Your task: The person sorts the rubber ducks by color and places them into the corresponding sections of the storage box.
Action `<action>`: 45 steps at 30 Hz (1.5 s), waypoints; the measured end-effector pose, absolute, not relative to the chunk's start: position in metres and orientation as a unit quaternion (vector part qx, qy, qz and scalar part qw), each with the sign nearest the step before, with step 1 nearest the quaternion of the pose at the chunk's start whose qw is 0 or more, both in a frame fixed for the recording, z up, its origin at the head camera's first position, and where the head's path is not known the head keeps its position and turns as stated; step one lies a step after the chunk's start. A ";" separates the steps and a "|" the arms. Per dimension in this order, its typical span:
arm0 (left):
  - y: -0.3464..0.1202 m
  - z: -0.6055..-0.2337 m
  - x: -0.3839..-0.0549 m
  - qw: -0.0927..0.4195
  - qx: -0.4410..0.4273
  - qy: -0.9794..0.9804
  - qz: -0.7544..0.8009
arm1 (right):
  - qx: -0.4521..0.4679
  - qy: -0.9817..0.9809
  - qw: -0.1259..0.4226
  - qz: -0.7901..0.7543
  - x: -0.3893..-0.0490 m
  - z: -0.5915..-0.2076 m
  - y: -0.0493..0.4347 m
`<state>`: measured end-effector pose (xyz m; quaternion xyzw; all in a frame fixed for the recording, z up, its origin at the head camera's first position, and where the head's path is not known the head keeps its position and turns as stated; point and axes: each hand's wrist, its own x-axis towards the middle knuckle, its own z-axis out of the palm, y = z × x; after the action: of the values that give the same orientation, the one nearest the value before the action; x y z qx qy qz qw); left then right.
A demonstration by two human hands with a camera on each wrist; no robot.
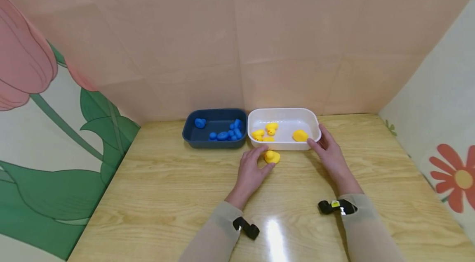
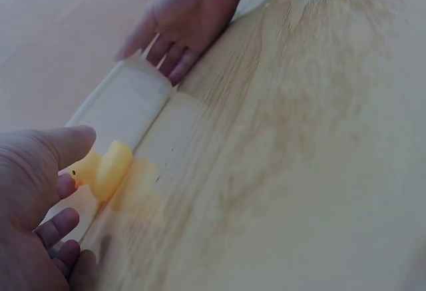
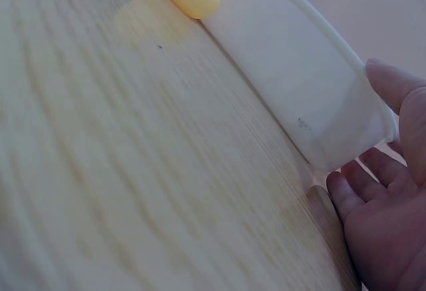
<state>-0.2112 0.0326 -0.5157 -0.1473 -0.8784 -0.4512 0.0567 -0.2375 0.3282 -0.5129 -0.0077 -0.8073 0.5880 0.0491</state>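
A yellow rubber duck [image 1: 272, 156] sits on the wooden table in front of a white tray [image 1: 282, 145]. My left hand [image 1: 250, 173] is around the duck's left side, thumb and fingers spread either side of it. In the left wrist view the duck [image 2: 110, 171] stays on the tabletop, with fingertips close to its beak; a firm pinch is not visible. My right hand [image 1: 331, 161] holds the tray's right front corner. In the right wrist view its thumb lies at the rim and its fingers [image 3: 363, 181] are against the outer wall. Several yellow ducks [image 1: 271, 128] lie inside the tray.
A dark blue tray [image 1: 214, 145] with several blue toys [image 1: 222, 135] stands left of the white one. Both trays are near a pinkish sheet [image 1: 185, 68] at the table's back. Flower-patterned panels [image 1: 460, 171] border the sides.
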 end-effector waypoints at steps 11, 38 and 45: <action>0.036 -0.524 -0.218 0.064 -0.153 -0.890 -0.424 | -0.019 -0.814 0.042 0.579 -0.237 -0.512 0.329; 0.047 -0.525 -0.222 0.061 -0.108 -0.922 -0.366 | -0.018 -0.810 0.046 0.584 -0.242 -0.517 0.331; 0.049 -0.524 -0.224 0.065 -0.104 -0.925 -0.359 | -0.029 -0.816 0.036 0.577 -0.242 -0.515 0.330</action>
<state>-0.2238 0.0492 -0.5238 -0.1038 -0.9253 -0.3590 0.0646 -0.2420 0.3299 -0.5149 -0.0291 -0.8155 0.5769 0.0360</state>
